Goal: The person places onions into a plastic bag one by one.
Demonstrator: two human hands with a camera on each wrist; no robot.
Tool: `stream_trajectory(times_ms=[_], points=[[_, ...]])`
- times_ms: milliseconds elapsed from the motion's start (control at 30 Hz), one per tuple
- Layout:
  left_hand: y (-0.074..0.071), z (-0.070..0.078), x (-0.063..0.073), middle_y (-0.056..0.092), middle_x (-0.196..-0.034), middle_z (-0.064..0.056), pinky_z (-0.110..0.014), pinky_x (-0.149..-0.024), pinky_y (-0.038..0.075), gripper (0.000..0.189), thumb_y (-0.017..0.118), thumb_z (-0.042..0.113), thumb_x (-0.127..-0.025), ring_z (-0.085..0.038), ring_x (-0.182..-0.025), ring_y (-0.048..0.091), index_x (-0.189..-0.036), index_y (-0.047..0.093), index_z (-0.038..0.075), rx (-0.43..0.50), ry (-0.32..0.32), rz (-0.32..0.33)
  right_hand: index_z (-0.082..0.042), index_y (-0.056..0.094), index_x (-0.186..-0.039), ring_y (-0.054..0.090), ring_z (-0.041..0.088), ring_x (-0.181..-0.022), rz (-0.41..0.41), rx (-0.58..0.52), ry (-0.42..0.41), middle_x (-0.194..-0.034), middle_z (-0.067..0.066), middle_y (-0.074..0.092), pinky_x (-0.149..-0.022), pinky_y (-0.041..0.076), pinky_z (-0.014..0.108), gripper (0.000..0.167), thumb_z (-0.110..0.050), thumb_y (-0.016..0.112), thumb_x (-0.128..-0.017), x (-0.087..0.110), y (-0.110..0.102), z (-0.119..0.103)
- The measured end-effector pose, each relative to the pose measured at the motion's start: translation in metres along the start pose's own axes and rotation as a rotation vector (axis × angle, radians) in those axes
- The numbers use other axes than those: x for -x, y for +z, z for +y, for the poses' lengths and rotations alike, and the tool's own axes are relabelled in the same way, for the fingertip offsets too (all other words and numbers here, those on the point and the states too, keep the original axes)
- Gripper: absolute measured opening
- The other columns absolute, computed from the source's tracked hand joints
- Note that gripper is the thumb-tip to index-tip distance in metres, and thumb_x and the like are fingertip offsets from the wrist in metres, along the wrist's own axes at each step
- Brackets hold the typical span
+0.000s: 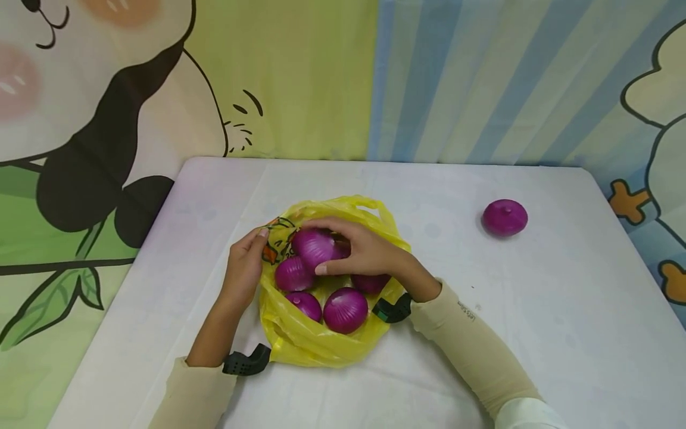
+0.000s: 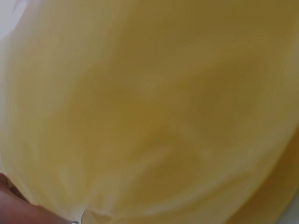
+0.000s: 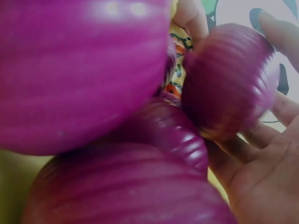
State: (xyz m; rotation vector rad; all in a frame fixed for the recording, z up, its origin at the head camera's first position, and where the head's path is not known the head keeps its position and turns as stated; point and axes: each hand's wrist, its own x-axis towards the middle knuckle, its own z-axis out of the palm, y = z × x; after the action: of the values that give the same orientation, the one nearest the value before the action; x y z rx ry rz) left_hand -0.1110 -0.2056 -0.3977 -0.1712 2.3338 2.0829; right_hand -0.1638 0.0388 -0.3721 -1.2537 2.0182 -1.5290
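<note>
A yellow plastic bag [image 1: 321,348] lies open on the white table, with several purple onions inside. My right hand [image 1: 370,247] reaches over its mouth and grips an onion [image 1: 313,247], thumb on the near side and fingers round the far side. In the right wrist view the gripped onion [image 3: 231,81] sits between thumb and fingers, beside other onions [image 3: 84,70]. My left hand [image 1: 243,265] pinches the bag's left rim between thumb and fingers. The left wrist view is mostly filled by the blurred yellow bag [image 2: 149,107], with a bit of the hand [image 2: 23,207] at lower left.
A single purple onion [image 1: 505,217] rests on the white table [image 1: 536,333], to the right of the bag. Behind the table hangs a cartoon-printed cloth [image 1: 300,77]. Each wrist carries a black camera mount [image 1: 248,361].
</note>
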Motion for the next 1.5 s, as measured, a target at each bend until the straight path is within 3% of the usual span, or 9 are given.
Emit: stream_trajectory(times_ms=[233,600,833,1033,1300,1500], points=[[0.0,0.001,0.0,0.059,-0.115,-0.009,-0.021,-0.089,0.046,0.049,0.041,0.038,-0.105,-0.016,-0.107,0.053,-0.124,0.061,-0.003,0.005,0.012,0.012,-0.003,0.046,-0.142,0.048,0.03,-0.126,0.009,-0.055,-0.039,-0.138,0.018,0.05,-0.103,0.038,0.051,0.06,-0.008,0.071,-0.088,0.002,-0.003,-0.002],[0.0,0.003,0.002,0.058,-0.113,-0.009,-0.02,-0.085,0.047,0.049,0.041,0.038,-0.105,-0.016,-0.104,0.053,-0.123,0.061,-0.003,0.004,0.008,0.018,0.0,0.046,-0.14,0.044,0.036,-0.13,0.04,-0.096,-0.071,-0.139,0.023,0.047,-0.104,0.036,0.053,0.059,0.0,0.07,-0.086,0.006,-0.009,-0.001],[0.0,0.003,0.001,0.059,-0.114,-0.01,-0.02,-0.087,0.047,0.048,0.04,0.037,-0.105,-0.016,-0.106,0.053,-0.124,0.061,-0.003,0.003,0.004,0.021,0.002,0.047,-0.139,0.044,0.022,-0.13,0.071,-0.064,-0.073,-0.138,0.023,0.047,-0.107,0.036,0.04,0.055,-0.009,0.07,-0.09,0.01,-0.015,-0.001],[-0.001,0.002,0.001,0.058,-0.11,-0.01,-0.021,-0.084,0.048,0.048,0.041,0.037,-0.105,-0.016,-0.102,0.053,-0.119,0.061,-0.004,0.008,0.006,0.026,-0.002,0.047,-0.141,0.046,0.024,-0.129,0.095,-0.054,-0.039,-0.14,0.021,0.046,-0.106,0.036,0.036,0.055,-0.016,0.069,-0.092,0.015,-0.024,-0.003],[-0.001,0.002,0.001,0.055,-0.106,-0.008,-0.02,-0.081,0.046,0.049,0.04,0.039,-0.105,-0.016,-0.099,0.05,-0.123,0.06,-0.002,-0.008,0.012,0.012,-0.001,0.048,-0.14,0.047,0.026,-0.128,0.152,-0.027,-0.064,-0.14,0.012,0.049,-0.106,0.037,0.037,0.055,-0.022,0.067,-0.093,0.026,-0.038,-0.003],[-0.001,0.002,0.002,0.055,-0.108,-0.008,-0.021,-0.082,0.045,0.05,0.039,0.04,-0.105,-0.016,-0.101,0.049,-0.125,0.06,-0.001,-0.014,0.008,0.004,0.001,0.048,-0.139,0.047,0.026,-0.127,0.173,-0.013,-0.054,-0.139,0.017,0.049,-0.106,0.037,0.038,0.052,-0.01,0.067,-0.092,0.039,-0.047,0.0]])
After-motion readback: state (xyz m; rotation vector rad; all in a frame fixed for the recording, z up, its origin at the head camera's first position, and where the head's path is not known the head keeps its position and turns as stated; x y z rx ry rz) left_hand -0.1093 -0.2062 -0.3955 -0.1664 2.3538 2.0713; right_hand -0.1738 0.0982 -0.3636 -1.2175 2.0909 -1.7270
